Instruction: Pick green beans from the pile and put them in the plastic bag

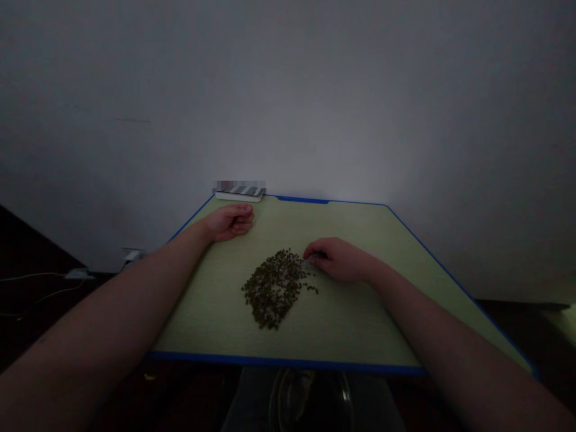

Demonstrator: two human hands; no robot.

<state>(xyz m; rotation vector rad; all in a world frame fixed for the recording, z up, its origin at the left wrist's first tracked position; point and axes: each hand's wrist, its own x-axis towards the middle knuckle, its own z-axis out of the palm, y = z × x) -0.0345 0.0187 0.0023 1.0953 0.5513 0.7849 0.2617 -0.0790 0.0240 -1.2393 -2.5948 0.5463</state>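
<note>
A loose pile of small brownish-green seed-like pieces point(265, 288) lies spread on the pale yellow-green tabletop point(355, 324). At the pile's upper right edge is my right hand point(339, 258), its thumb and fingers pinched on a small pale, translucent piece point(308, 260) whose kind I cannot make out. A few stray bits lie just below those fingertips. My left hand point(231, 222) rests on the table's far left part, apart from the pile. Its fingers are loosely curled in, and I see nothing in them.
A white, flat-based object point(239, 195), its top blurred out, stands at the far left corner. Blue edging point(288, 360) borders the table, with a wall behind. Below the near edge, a round, shiny-rimmed container point(310, 399) sits between my legs. White cables point(81, 274) run at left.
</note>
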